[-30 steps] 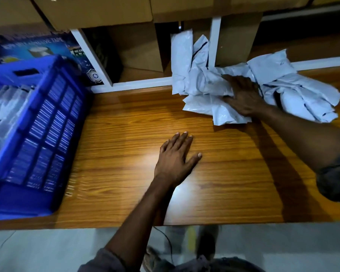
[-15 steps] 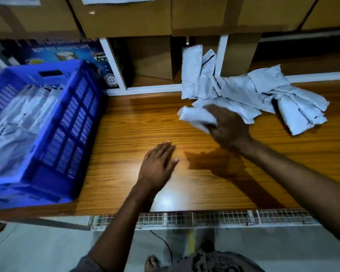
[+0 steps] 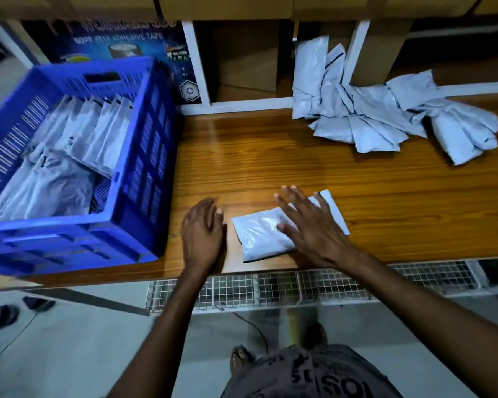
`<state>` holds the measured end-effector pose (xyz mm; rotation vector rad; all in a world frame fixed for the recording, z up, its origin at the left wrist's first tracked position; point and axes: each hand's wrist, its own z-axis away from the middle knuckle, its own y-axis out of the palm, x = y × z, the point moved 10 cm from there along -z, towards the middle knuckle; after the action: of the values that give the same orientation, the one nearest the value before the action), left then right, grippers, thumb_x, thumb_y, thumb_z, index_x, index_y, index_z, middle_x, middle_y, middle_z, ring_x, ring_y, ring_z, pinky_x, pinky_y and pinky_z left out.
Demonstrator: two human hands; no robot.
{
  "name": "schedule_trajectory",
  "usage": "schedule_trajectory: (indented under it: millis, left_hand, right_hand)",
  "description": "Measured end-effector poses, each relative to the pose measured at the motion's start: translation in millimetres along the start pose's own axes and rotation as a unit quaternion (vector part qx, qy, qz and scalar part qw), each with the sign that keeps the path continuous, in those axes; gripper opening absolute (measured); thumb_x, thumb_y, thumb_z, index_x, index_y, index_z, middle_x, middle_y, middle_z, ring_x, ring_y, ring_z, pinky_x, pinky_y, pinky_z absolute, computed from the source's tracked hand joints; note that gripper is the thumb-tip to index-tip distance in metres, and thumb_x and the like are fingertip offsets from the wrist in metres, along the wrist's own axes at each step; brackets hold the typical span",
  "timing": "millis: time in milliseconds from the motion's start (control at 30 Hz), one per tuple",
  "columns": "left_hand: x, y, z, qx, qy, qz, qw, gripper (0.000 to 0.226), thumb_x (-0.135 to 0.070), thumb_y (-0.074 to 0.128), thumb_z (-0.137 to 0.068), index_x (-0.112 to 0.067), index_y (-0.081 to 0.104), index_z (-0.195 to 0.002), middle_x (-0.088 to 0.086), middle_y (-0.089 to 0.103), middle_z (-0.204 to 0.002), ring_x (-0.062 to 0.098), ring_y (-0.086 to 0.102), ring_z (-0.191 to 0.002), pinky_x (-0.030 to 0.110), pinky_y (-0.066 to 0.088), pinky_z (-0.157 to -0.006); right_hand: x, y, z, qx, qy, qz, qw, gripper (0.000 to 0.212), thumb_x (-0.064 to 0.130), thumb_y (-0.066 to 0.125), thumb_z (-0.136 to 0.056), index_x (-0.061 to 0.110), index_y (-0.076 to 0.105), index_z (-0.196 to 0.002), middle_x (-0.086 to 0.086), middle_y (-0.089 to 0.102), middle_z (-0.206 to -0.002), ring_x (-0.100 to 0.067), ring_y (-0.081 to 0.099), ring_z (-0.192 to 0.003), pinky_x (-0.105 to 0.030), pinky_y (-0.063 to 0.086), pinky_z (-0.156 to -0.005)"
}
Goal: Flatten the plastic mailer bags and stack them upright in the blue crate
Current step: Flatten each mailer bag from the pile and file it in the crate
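Glossy wooden bench (image 3: 299,168) bears a pale grey plastic mailer bag (image 3: 259,237); right hand (image 3: 314,228) spread flat upon it, left hand (image 3: 202,237) flat beside; probably limp, slippery; pinch an edge.

The blue crate (image 3: 144,168) is cut off at left; the tape box (image 3: 121,41) is blurred.

The table (image 3: 299,162) is wood-grain with a glossy varnish that catches glare ahead of the right hand (image 3: 308,225). Under that hand the mailer bag (image 3: 256,237) is thin grey plastic film, creased, with a soft sheen (its flap beyond the fingers looks smoother and white). Left of the left hand (image 3: 202,231), the blue crate (image 3: 144,156) is hard moulded plastic with slotted walls. Beneath the wrists runs bare metal wire mesh (image 3: 270,285). The boxes (image 3: 247,61) far beyond are matt cardboard.
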<state>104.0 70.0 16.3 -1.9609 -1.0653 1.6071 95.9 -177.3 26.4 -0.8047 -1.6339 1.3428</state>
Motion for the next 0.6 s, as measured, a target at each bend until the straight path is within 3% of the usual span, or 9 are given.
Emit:
schedule_trajectory:
  millis: [100, 233, 367, 600]
  left_hand:
    - [-60, 22, 13, 0.047, 0.096, -0.045, 0.993, 0.047, -0.034, 0.041, -0.104, -0.01, 0.063, -0.137, 0.011, 0.06, -0.143, 0.029, 0.05, -0.136, 0.041, 0.032, -0.117]
    - [-103, 82, 50, 0.131, 0.19, -0.156, 0.96, 0.054, -0.035, 0.03, -0.109, -0.003, 0.053, -0.146, 0.016, 0.05, -0.153, 0.033, 0.041, -0.146, 0.045, 0.029, -0.121]
    - [-78, 91, 56, 0.136, 0.16, -0.17, 0.963, 0.055, -0.036, 0.026, -0.111, -0.009, 0.033, -0.159, 0.007, 0.027, -0.168, 0.024, 0.024, -0.155, 0.038, 0.013, -0.125]
    - [-79, 97, 50, 0.152, 0.158, -0.208, 0.953, 0.056, -0.033, 0.026, -0.111, -0.009, 0.029, -0.161, 0.007, 0.023, -0.169, 0.024, 0.021, -0.157, 0.034, 0.006, -0.125]
  right_hand:
    - [-14, 1, 2, -0.024, 0.077, 0.005, 0.997, 0.062, 0.053, 0.016, -0.104, 0.028, 0.029, -0.159, 0.0, 0.018, -0.169, -0.017, 0.01, -0.156, -0.046, 0.012, -0.124]
    - [-14, 32, 6, 0.03, 0.105, 0.065, 0.992, 0.067, 0.059, 0.003, -0.102, 0.032, 0.017, -0.162, -0.005, 0.016, -0.169, -0.025, 0.008, -0.157, -0.049, 0.007, -0.126]
    - [-15, 32, 0, 0.039, 0.104, 0.076, 0.991, 0.065, 0.059, 0.004, -0.104, 0.031, 0.004, -0.163, -0.005, 0.003, -0.17, -0.024, -0.004, -0.157, -0.048, -0.001, -0.126]
    - [-25, 41, -7, 0.042, 0.096, 0.049, 0.993, 0.063, 0.057, 0.008, -0.106, 0.031, -0.002, -0.162, -0.003, -0.006, -0.17, -0.021, -0.015, -0.156, -0.046, -0.008, -0.125]
